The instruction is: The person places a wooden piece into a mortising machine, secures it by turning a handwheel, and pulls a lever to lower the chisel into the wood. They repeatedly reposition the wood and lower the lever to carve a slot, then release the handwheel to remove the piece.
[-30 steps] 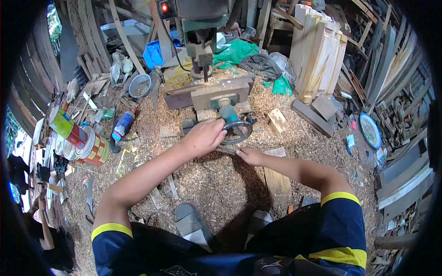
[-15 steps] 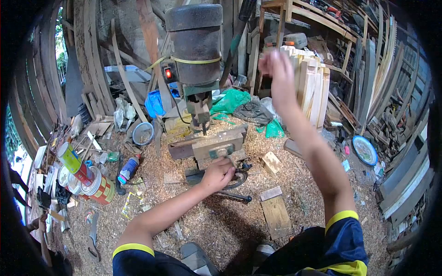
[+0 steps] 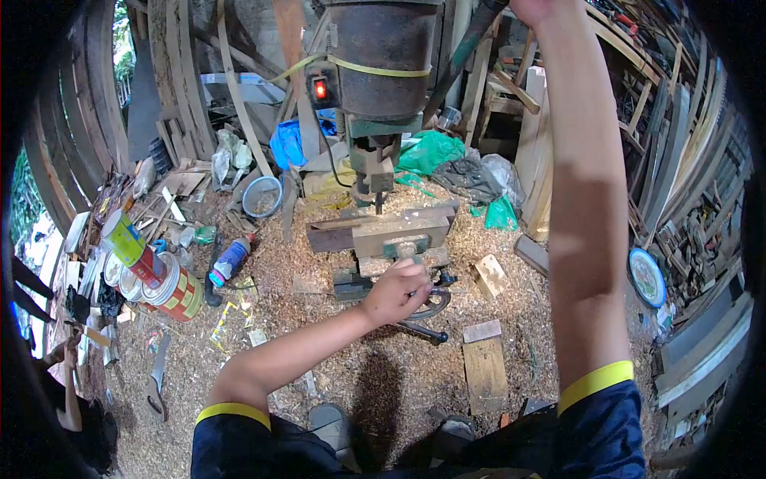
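Observation:
A drill press (image 3: 379,72) with a lit red switch (image 3: 320,88) stands ahead, its bit (image 3: 379,203) over a wooden piece (image 3: 399,237) held in a vise. My left hand (image 3: 396,293) is closed at the front of the vise, beside the round handwheel (image 3: 431,306); what its fingers grip is hidden. My right arm reaches up to the top edge, where my right hand (image 3: 542,9) is mostly cut off by the frame, near a dark lever (image 3: 485,16) of the press. Its fingers are not visible.
Wood shavings cover the ground. A small wood block (image 3: 490,275) and a flat board (image 3: 485,375) lie to the right. Buckets (image 3: 177,291), a spray bottle (image 3: 231,260) and a handsaw (image 3: 157,379) are at the left. Another person's arm (image 3: 70,391) shows at the left edge.
My right hand has moved up to the top edge, near the lever. My left hand remains at the vise. The view has shifted, so the press appears farther right and higher.

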Demonstrator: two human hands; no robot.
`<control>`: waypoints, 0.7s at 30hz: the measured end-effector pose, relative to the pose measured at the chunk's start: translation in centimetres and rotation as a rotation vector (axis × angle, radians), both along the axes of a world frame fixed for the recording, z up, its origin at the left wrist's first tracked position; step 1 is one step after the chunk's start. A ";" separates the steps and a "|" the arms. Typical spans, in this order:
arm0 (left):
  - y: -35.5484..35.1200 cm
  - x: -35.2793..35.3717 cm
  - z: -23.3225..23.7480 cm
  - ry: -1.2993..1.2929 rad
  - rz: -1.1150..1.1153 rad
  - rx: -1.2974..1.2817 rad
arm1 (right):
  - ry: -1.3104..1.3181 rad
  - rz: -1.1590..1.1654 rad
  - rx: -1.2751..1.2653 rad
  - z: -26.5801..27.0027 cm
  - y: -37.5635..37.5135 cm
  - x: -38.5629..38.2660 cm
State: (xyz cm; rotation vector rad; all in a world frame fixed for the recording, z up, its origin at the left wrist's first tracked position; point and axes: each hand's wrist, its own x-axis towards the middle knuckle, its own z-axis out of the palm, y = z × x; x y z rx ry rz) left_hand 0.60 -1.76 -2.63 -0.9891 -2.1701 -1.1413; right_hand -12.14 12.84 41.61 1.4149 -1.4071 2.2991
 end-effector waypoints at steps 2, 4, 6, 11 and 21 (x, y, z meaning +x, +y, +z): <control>-0.2 -0.1 0.0 0.007 -0.007 -0.019 | 0.114 0.040 -0.070 -2.1 0.7 2.0; -0.3 -0.2 0.1 -0.015 -0.022 -0.033 | 0.130 0.332 -0.222 -5.9 1.1 2.2; -0.3 -0.3 0.0 -0.028 -0.028 -0.038 | 0.245 0.013 -0.252 -8.1 2.0 5.2; -0.3 -0.3 0.1 -0.023 0.006 -0.014 | 0.499 0.223 0.180 -5.4 2.9 4.2; 0.2 1.1 -0.5 -0.053 0.192 0.045 | 0.265 -0.053 -0.069 -5.9 2.0 4.7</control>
